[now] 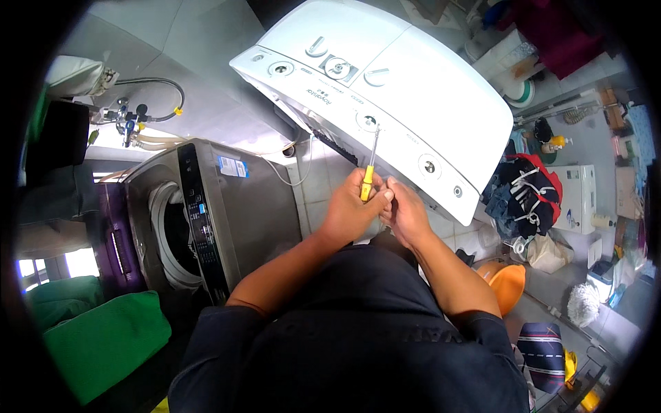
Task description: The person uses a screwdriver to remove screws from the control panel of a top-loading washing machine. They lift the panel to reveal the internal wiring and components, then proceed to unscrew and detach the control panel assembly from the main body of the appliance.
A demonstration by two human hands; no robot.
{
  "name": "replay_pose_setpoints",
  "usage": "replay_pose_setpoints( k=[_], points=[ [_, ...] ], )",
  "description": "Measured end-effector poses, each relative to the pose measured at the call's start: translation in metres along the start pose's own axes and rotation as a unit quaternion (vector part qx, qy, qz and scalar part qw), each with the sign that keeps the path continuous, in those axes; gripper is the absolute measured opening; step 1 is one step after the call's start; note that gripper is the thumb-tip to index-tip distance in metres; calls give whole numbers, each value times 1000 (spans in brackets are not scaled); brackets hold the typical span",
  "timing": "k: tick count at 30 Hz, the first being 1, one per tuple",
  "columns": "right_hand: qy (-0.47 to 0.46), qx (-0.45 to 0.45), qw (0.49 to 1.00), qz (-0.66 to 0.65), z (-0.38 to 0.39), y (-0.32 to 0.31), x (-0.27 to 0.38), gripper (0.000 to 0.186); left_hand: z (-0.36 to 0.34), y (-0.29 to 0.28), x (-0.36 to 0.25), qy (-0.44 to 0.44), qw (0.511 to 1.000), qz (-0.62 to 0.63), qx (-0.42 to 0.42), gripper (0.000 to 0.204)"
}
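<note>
My left hand (348, 210) is closed round the yellow handle of a screwdriver (368, 186). Its metal shaft points away from me, and the tip lies over a round knob seat with its knob off, on the panel of a white twin-tub washing machine (413, 82). Whether the tip touches the panel I cannot tell. Close beside it, my right hand (407, 213) has its fingers pinched together, and anything between them is hidden. More bare knob seats (430, 166) line the panel, which is tilted towards me.
A grey top-loading washer (241, 213) stands on the left with its lid up. Taps and hoses (127, 124) are on the wall beyond it. At right are a heap of clothes (520, 193), an orange basin (506, 283) and a white box (573, 196). Green cloth (110, 337) lies lower left.
</note>
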State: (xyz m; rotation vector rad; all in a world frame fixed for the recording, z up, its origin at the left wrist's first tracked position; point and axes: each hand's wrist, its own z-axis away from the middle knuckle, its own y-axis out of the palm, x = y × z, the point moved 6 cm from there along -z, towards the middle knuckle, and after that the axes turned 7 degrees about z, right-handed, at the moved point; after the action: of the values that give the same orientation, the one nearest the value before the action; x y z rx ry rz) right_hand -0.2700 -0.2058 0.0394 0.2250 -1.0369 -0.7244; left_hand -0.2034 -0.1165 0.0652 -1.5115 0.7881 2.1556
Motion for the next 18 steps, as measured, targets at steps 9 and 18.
replay_pose_setpoints(
  k=[9, 18],
  points=[
    [46, 19, 985, 166, 6, 3, -24, 35, 22, -34, 14, -105, 992, -18, 74, 31],
    [11, -117, 974, 193, 53, -76, 26, 39, 53, -30, 53, -170, 937, -254, 167, 38]
  ],
)
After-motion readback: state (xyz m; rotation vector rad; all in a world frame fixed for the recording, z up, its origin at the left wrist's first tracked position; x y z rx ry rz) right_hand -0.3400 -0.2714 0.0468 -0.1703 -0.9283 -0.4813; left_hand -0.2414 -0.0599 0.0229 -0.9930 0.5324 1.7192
